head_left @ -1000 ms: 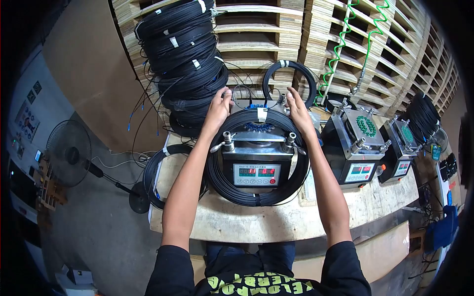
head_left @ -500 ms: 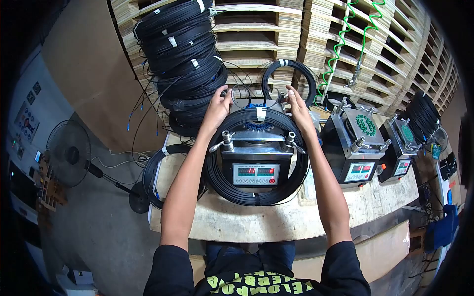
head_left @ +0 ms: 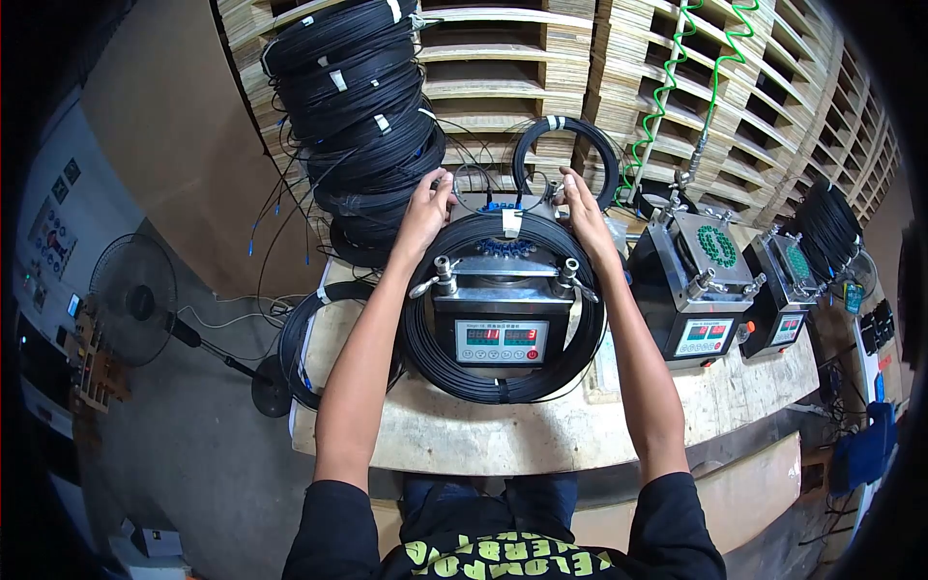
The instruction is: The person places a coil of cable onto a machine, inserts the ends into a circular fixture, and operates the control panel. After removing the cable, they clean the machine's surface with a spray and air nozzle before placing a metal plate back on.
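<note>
A polishing-type machine [head_left: 501, 307] with a red digital display stands before me. A large coil of black cable [head_left: 411, 338] hangs around its front, with a white tag [head_left: 511, 224] at the top. Blue connectors [head_left: 501, 206] sit at the machine's upper rear edge. My left hand [head_left: 425, 211] is at the rear left corner, fingers curled by a dark part I cannot make out. My right hand [head_left: 586, 208] is at the rear right corner, its fingers stretched out beside a metal post [head_left: 556, 191]. Both forearms pass outside the coil.
A tall stack of black cable coils [head_left: 358, 126] rises at back left. A smaller coil [head_left: 611, 159] stands behind my right hand. Two similar machines [head_left: 704, 309] are to the right. Green spiral hoses [head_left: 660, 97] hang before wooden pallets [head_left: 483, 92]. A fan [head_left: 135, 302] stands left.
The right digit on the machine's display has gone from 2 to 3. The hanging hose's metal end has shifted slightly. My hands have hardly moved.
</note>
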